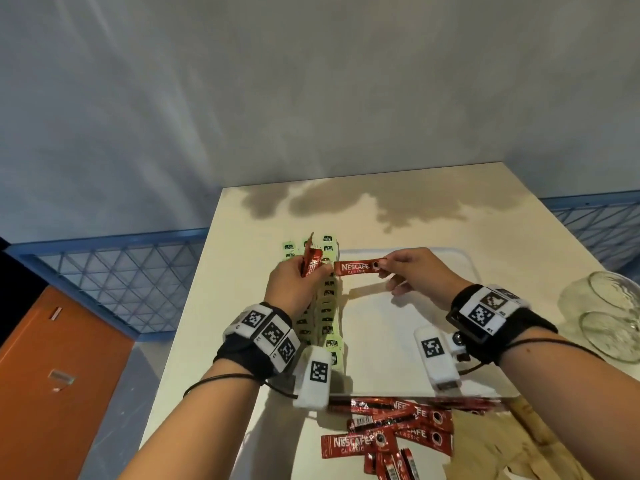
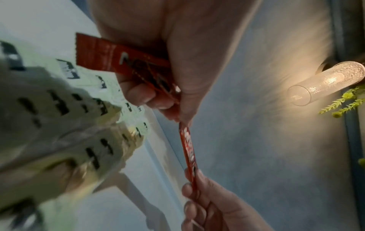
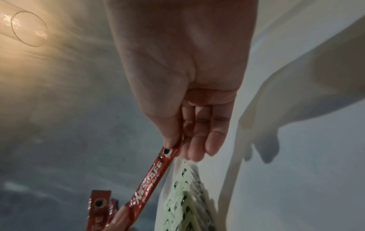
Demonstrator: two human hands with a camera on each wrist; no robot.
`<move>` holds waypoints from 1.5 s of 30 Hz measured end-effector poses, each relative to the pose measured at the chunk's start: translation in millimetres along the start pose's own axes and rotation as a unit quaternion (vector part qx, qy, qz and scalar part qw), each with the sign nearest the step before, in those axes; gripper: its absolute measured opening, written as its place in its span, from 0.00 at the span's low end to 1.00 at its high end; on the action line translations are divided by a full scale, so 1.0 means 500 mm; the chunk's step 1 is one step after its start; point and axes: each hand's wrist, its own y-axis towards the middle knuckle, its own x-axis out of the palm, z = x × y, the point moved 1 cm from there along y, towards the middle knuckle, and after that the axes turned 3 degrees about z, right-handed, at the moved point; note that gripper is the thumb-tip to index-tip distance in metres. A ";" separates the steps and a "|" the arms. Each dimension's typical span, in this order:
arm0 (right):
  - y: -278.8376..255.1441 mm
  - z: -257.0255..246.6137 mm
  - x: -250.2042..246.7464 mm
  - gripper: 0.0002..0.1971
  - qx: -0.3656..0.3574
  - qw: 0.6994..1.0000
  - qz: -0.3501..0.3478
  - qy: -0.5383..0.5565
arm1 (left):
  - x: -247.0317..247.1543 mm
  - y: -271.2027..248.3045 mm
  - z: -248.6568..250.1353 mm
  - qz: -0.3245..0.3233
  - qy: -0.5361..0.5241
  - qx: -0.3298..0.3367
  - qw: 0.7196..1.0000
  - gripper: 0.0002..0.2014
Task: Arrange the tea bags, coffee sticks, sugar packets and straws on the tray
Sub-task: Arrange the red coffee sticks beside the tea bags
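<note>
My left hand grips a small bunch of red coffee sticks above the tray's left rim. My right hand pinches one end of a single red coffee stick; its other end reaches the left hand's fingertips. The white tray lies on the table under both hands. Green-and-white tea bags stand in rows along the tray's left side. More red coffee sticks lie heaped in front of the tray.
Brown paper packets lie at the front right by the heap. Two clear glasses lie on their sides at the table's right edge. The cream table ends at the left above blue mesh railing. A glass wall lamp glows on the wall.
</note>
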 end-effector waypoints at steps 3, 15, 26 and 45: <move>0.053 0.034 0.002 0.08 0.042 0.995 0.091 0.023 | -0.009 0.031 -0.004 0.016 -0.012 -0.019 1.000 0.11; 0.161 0.064 0.032 0.10 0.029 0.980 0.188 -0.059 | -0.008 0.043 -0.033 -0.025 -0.118 -0.079 0.990 0.08; 0.184 0.063 0.049 0.04 0.010 0.982 0.173 -0.071 | -0.009 0.034 -0.027 -0.049 -0.142 -0.088 0.985 0.11; -0.062 -0.051 0.102 0.14 -0.058 0.997 -0.052 -0.024 | 0.002 -0.066 -0.008 -0.131 -0.167 -0.097 0.972 0.09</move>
